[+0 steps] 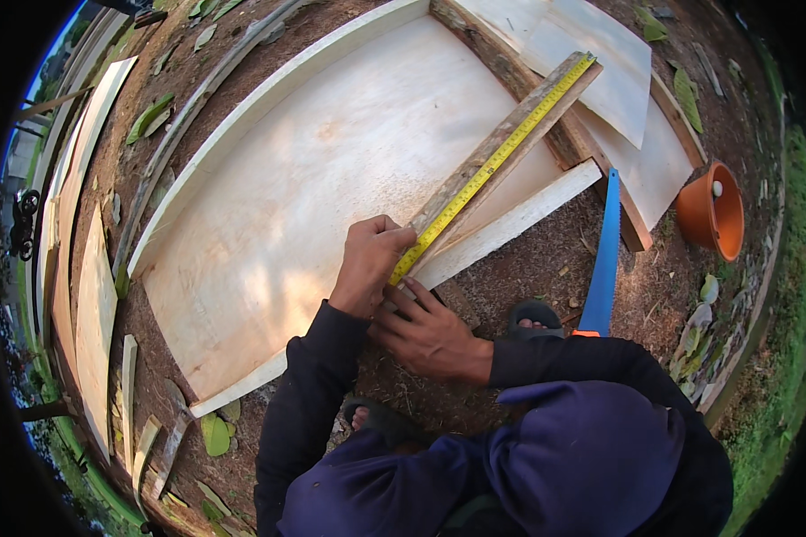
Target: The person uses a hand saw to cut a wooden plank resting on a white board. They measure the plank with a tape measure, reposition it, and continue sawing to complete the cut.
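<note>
A yellow tape measure [515,143] lies stretched along a narrow rough board [453,188], which rests diagonally over a large shallow plywood panel with raised white edges [269,161]. My left hand [370,264] is closed on the tape's near end, thumb and fingers at the board. Just below it, my right hand [432,333] has its fingers spread and slightly bent, their tips touching the near end of the board and tape. Whatever lies under both hands is partly hidden.
A blue handsaw [604,259] and orange bucket [707,224] are to the right. Loose plywood sheets [591,54] and a dark-edged timber [555,134] lie at the upper right, long wood strips [98,313] at left, among leaves on dirt. My sandalled feet [533,318] are below the panel.
</note>
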